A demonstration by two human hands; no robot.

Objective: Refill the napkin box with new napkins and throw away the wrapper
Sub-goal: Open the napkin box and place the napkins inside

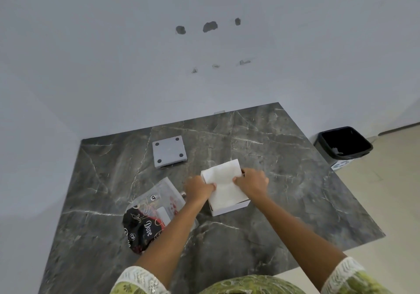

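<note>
We've got both hands pinching the napkins (223, 183), left hand (198, 189) and right hand (252, 182) on opposite edges, stack tilted half into the box (229, 208) right below. The wrapper (148, 216) lies just left of our left hand, the bin (345, 143) far off right.

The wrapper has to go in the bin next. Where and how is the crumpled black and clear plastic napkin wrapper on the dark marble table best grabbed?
Probably by the crumpled black printed end of the plastic napkin wrapper, pinched from above with the left hand, which is nearer. That end is bunched and raised off the dark marble table, giving folds to grip; the clear end lies flatter and would be harder to lift.
</note>
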